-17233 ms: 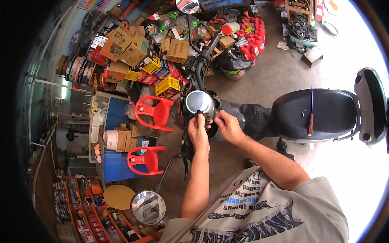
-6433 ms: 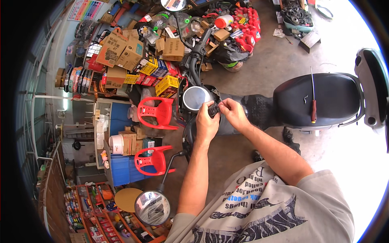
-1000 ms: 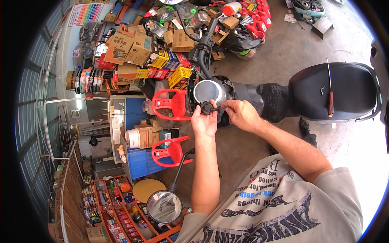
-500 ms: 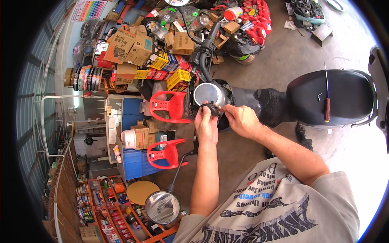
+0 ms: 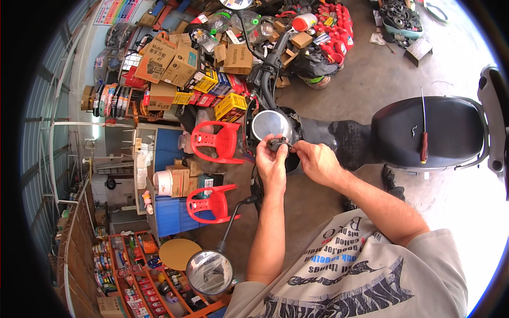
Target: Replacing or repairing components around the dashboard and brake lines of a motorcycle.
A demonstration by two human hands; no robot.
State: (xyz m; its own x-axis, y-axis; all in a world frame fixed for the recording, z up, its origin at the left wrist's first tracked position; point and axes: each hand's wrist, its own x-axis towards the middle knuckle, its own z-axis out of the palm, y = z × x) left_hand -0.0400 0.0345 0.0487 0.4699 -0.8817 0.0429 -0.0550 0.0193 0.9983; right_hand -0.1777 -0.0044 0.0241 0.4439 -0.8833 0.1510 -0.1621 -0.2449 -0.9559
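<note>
Just in front of the motorcycle's round gauge (image 5: 269, 125), my left hand (image 5: 273, 170) grips a small black part (image 5: 277, 144) between thumb and fingers. Close on its right, my right hand (image 5: 319, 163) is closed in a pinch at the part's edge. A thin dark piece shows between the part and those fingertips, too small to name. Behind the gauge runs the black handlebar (image 5: 270, 66). On the black seat (image 5: 450, 132) to the right lies a screwdriver (image 5: 424, 146) with a reddish-brown handle, beside a small bent piece of metal (image 5: 414, 130).
Two red plastic chairs (image 5: 216, 141) stand left of the motorcycle. A round mirror (image 5: 210, 272) sticks out at the lower left, near an orange shelf rack (image 5: 139, 275). Cardboard boxes (image 5: 155, 58), bottles and red containers (image 5: 339, 32) are heaped at the far side.
The black part has tilted in my left hand, and its fingers have shifted around it. My right hand stays pinched beside it. The whole view has moved slightly.
</note>
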